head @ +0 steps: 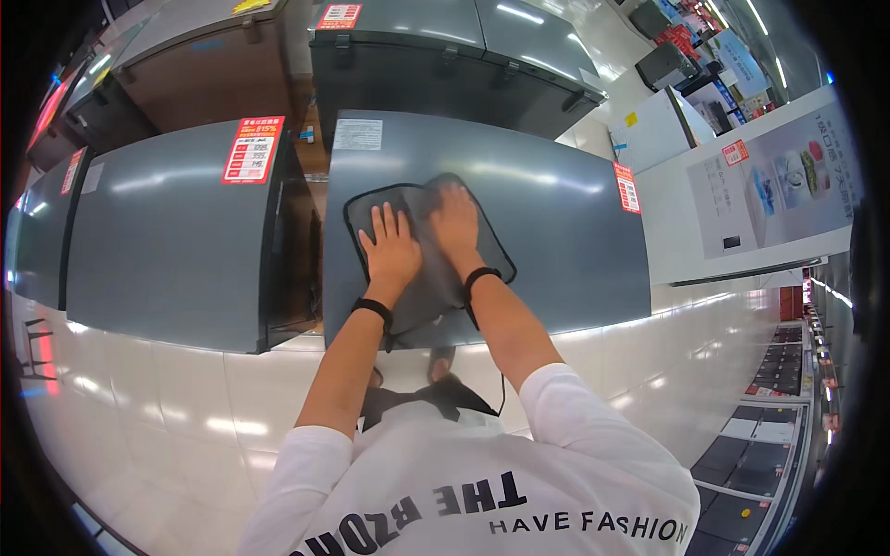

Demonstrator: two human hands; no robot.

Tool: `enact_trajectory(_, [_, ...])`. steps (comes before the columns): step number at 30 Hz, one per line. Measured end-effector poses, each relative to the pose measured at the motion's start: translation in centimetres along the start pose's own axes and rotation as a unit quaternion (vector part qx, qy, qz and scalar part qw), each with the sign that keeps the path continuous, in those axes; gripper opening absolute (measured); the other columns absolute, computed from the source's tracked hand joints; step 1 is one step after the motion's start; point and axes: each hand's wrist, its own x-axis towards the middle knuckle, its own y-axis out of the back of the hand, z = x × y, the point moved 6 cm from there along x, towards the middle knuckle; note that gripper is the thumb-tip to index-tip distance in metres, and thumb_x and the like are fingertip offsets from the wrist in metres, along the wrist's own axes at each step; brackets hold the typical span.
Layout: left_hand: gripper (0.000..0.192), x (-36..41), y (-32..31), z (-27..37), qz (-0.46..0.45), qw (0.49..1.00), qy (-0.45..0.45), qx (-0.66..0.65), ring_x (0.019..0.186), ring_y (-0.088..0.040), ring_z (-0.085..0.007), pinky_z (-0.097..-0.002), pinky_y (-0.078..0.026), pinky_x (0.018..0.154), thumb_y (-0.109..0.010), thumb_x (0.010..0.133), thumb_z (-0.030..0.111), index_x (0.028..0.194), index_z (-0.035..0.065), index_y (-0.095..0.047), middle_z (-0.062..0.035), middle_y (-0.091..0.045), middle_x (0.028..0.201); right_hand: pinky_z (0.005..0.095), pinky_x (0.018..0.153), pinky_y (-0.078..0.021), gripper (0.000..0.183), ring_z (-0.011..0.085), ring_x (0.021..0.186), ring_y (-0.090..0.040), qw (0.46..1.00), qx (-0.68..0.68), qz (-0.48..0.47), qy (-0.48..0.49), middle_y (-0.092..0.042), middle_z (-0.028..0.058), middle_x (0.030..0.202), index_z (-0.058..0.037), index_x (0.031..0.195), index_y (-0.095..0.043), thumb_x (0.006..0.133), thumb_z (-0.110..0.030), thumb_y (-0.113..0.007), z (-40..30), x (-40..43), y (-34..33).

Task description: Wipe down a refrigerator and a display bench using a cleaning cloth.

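A thin grey cloth (437, 288) with black edging lies partly creased on the grey lid of a chest freezer (570, 250). Flat on the cloth's left part rests my left hand (393, 250), its fingers spread and nothing held in it. To its right, my right hand (455, 222) presses down on the cloth, palm lowered. Its fingers are blurred, with a dark patch just beyond the fingertips. Both wrists bear dark bands. One corner of the cloth hangs close to the lid's near edge.
Another grey chest freezer (167, 243) stands to the left across a narrow gap. Beyond the lid is a dark two-lid freezer (452, 83). A white appliance with a printed panel (772, 181) adjoins on the right. Price tags (628, 187) sit on lid edges. Tiled floor (174, 396) lies below.
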Motion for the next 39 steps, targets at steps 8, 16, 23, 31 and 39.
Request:
enact_trajectory(8, [0.061,5.0,-2.7,8.6,-0.005,1.000,0.024,-0.004,0.146,-0.016,-0.0383,-0.0680,-0.023,0.106,-0.046,0.088,0.031,0.143,0.0036,-0.040,-0.0191,-0.024,0.156,0.0477,0.106,-0.0356,0.047,0.0358,0.130,-0.045,0.999,0.021,0.034,-0.009,-0.050,0.0186,0.139,-0.0059,0.126,-0.056,0.084,-0.026,-0.056,11.7,3.4,1.3])
enact_trajectory(16, [0.059,12.5,-5.7,15.0,0.065,0.997,0.037,0.017,0.144,-0.021,-0.0406,-0.0702,-0.027,0.102,-0.046,0.089,0.033,0.139,0.0019,-0.045,-0.0218,-0.030,0.153,0.0472,0.104,-0.0373,0.046,0.0354,0.130,-0.046,0.998,0.049,0.038,0.004,-0.053,0.0178,0.137,-0.0059,0.122,-0.060,0.081,-0.027,-0.056,19.9,11.0,-1.1])
enact_trajectory(23, [0.056,17.4,-7.5,17.9,0.063,0.995,0.058,0.054,0.145,-0.019,-0.0402,-0.0686,-0.026,0.104,-0.045,0.090,0.026,0.140,-0.0003,-0.043,-0.0209,-0.027,0.154,0.0470,0.102,-0.0386,0.043,0.0343,0.129,-0.047,0.993,0.071,0.096,0.013,-0.059,0.0171,0.130,-0.0053,0.115,-0.064,0.078,-0.026,-0.057,20.2,13.9,-2.8])
enact_trajectory(31, [0.056,18.3,-8.5,19.4,0.014,0.991,0.026,0.129,0.146,-0.018,-0.0383,-0.0664,-0.026,0.106,-0.045,0.091,0.026,0.140,-0.0015,-0.042,-0.0186,-0.026,0.156,0.0460,0.101,-0.0390,0.040,0.0305,0.127,-0.048,0.993,0.111,0.036,0.007,-0.056,0.0139,0.134,-0.0064,0.111,-0.065,0.077,-0.028,-0.062,20.9,14.2,-1.4])
enact_trajectory(39, [0.059,14.7,-12.9,34.1,-0.040,0.987,-0.099,0.122,0.145,-0.018,-0.0411,-0.0659,-0.026,0.106,-0.046,0.091,0.028,0.139,-0.0065,-0.040,-0.0216,-0.025,0.155,0.0446,0.104,-0.0398,0.036,0.0288,0.125,-0.052,0.988,0.110,0.101,-0.042,-0.060,0.0111,0.128,-0.0086,0.110,-0.066,0.077,-0.024,-0.065,35.3,6.5,4.5])
